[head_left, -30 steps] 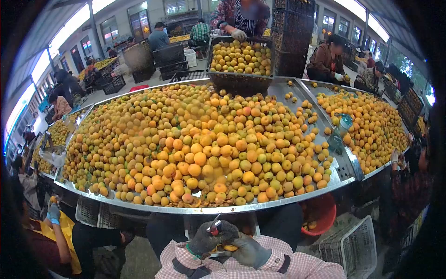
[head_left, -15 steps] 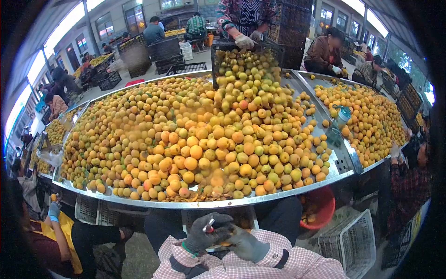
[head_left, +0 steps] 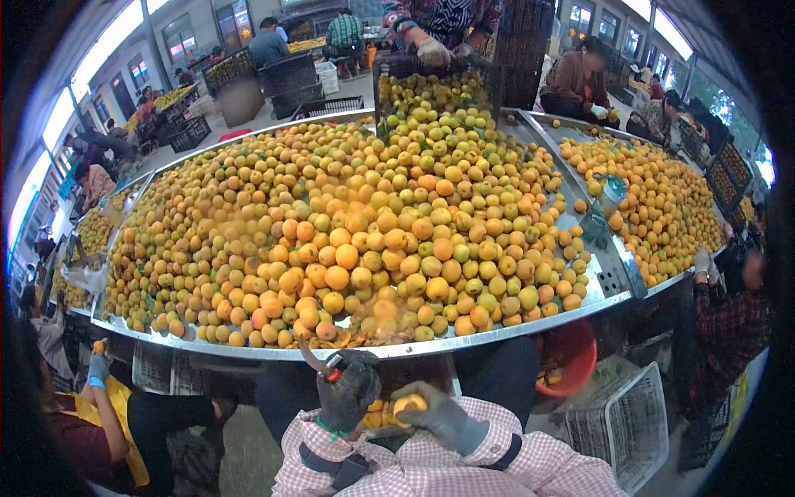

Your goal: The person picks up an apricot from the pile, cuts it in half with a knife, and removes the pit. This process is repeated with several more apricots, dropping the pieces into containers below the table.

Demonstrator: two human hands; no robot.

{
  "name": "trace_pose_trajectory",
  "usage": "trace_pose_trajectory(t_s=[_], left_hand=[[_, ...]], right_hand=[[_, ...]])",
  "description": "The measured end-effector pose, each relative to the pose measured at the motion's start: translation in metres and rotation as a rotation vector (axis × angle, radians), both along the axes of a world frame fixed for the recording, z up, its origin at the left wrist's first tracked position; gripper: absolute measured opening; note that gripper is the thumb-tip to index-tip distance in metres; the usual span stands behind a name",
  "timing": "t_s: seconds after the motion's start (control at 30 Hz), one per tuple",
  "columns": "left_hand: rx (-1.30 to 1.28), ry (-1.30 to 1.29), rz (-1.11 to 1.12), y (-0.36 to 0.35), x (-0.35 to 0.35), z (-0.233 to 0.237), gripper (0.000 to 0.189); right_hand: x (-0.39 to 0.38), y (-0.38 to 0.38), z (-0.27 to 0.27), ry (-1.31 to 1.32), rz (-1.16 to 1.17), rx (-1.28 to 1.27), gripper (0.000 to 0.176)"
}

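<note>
My left hand (head_left: 349, 388), in a dark glove, is closed around a small tool (head_left: 318, 359) with a red part at its handle and a curved end pointing up and left over the table's front edge. My right hand (head_left: 447, 421), gloved in grey, grips an orange fruit (head_left: 409, 405) between thumb and fingers, low in front of my body. Below the fruit, more orange pieces (head_left: 378, 414) show between my hands. Ahead of both hands, a broad heap of yellow-orange fruit (head_left: 331, 240) lies on the metal table (head_left: 397, 351).
Across the table a person tips a dark crate (head_left: 439, 83) of fruit. A green bottle (head_left: 603, 211) stands at the right divider. A red basin (head_left: 571, 356) and a white crate (head_left: 629, 427) sit low on the right. Co-workers sit on both sides.
My hands have moved apart. The tool now points up on the left, and the fruit in my right hand shows clearly. More fruit has slid from the tipped crate onto the heap.
</note>
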State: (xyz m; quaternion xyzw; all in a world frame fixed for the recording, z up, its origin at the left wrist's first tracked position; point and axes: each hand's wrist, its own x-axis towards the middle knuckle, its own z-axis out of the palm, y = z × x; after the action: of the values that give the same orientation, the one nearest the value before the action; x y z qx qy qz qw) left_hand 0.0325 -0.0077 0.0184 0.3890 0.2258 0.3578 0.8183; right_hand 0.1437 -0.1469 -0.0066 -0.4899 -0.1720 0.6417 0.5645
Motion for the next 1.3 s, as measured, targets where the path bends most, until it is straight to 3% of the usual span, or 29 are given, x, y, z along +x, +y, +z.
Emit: trace_pose_trajectory(t_s=[0.13,0.27,0.37,0.43,0.5,0.57,0.63,0.7,0.83,0.87,0.9,0.93,0.97,1.0,1.03,1.13,1.23,1.3], left_hand=[[0.046,-0.236,-0.068,0.004,-0.002,0.005,0.014],[0.084,-0.231,-0.075,0.008,-0.007,0.015,0.014],[-0.012,-0.119,-0.084,0.004,-0.012,0.014,0.012],[0.248,0.331,-0.095,-0.001,-0.013,0.018,0.017],[0.394,0.398,-0.162,-0.001,-0.022,-0.002,0.021],[0.812,0.52,-0.087,-0.006,-0.021,-0.014,0.02],[0.784,0.597,-0.185,-0.009,-0.024,-0.005,0.019],[0.81,0.584,-0.181,-0.011,-0.023,0.001,0.017],[0.599,0.376,-0.083,-0.011,-0.019,0.009,0.013],[0.606,0.371,-0.081,-0.012,-0.017,0.01,0.013],[0.401,0.307,-0.082,-0.015,-0.015,0.013,0.014],[0.199,0.242,-0.085,-0.017,-0.014,0.015,0.016],[0.207,0.236,-0.088,-0.019,-0.013,0.017,0.016],[0.156,0.23,-0.11,-0.021,-0.014,0.018,0.015],[0.105,0.223,-0.132,-0.023,-0.013,0.019,0.015],[0.126,0.205,-0.138,-0.025,-0.017,0.016,0.014],[0.021,0.127,-0.262,-0.022,-0.022,0.018,0.015],[0.088,0.137,-0.23,-0.021,-0.022,0.011,0.014]], right_hand=[[0.012,0.005,0.011,-0.097,-0.087,0.238,0.05],[0.012,-0.001,0.024,0.052,-0.074,0.177,0.052],[0.01,-0.003,0.019,-0.049,-0.052,0.224,0.051],[0.011,-0.005,0.021,-0.169,-0.048,0.188,0.05],[0.012,-0.007,0.024,-0.296,-0.049,0.159,0.049],[0.013,-0.01,0.024,-0.113,-0.052,0.008,0.046],[0.012,-0.01,0.002,-0.176,-0.09,0.106,0.039],[0.012,-0.011,-0.001,-0.005,0.044,0.004,0.033],[-0.007,-0.006,-0.008,0.047,0.188,-0.074,0.028],[-0.011,-0.006,-0.013,-0.144,0.247,0.3,0.026],[-0.013,-0.008,-0.015,-0.149,0.245,0.305,0.026],[-0.014,-0.01,-0.015,0.041,0.331,0.157,0.027],[-0.015,-0.011,-0.014,0.23,0.414,0.007,0.027],[-0.024,-0.009,-0.03,0.177,0.423,0.172,0.029],[-0.022,-0.01,-0.042,0.169,0.42,0.179,0.029],[-0.018,-0.007,-0.023,0.276,0.481,0.038,0.033],[-0.022,-0.009,-0.023,0.129,0.436,0.096,0.035],[-0.027,-0.009,-0.05,-0.579,0.521,0.501,0.035]])
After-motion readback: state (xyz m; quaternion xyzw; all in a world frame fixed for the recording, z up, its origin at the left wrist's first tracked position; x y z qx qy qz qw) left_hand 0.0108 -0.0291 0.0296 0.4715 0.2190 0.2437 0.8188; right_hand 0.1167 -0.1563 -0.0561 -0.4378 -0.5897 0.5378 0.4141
